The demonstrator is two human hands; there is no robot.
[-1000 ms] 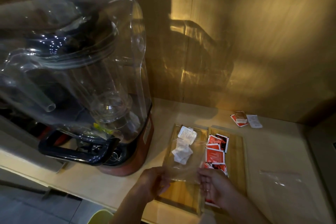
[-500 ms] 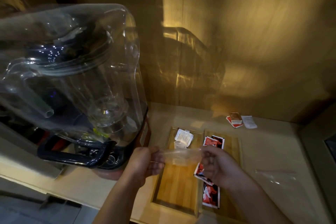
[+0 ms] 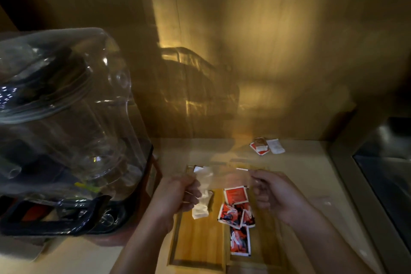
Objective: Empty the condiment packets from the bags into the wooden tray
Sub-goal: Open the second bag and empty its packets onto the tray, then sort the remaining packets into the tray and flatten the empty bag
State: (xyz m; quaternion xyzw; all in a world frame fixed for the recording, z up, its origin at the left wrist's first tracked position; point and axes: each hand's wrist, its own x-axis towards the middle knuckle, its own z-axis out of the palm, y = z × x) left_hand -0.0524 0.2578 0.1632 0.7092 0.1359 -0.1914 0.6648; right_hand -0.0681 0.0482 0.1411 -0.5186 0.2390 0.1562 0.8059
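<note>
My left hand [image 3: 178, 193] and my right hand [image 3: 275, 193] each grip one side of a clear plastic bag [image 3: 224, 176], held stretched above the wooden tray [image 3: 195, 242]. White condiment packets [image 3: 201, 207] hang or drop from the bag's left part into the tray's left compartment. Several red packets [image 3: 236, 211] lie in the tray's right compartment. The bag is blurred, so I cannot tell how many white packets are still inside.
A big blender under a clear plastic cover [image 3: 66, 131] stands close on the left. Loose red and white packets [image 3: 266, 145] lie by the back wall. An empty clear bag [image 3: 347, 218] lies right of the tray; a dark appliance [image 3: 387, 176] borders the counter's right.
Both hands lifted the bag from flat over the tray, stretched it, and tipped it. White packets have shifted from the tray's far end toward its middle left.
</note>
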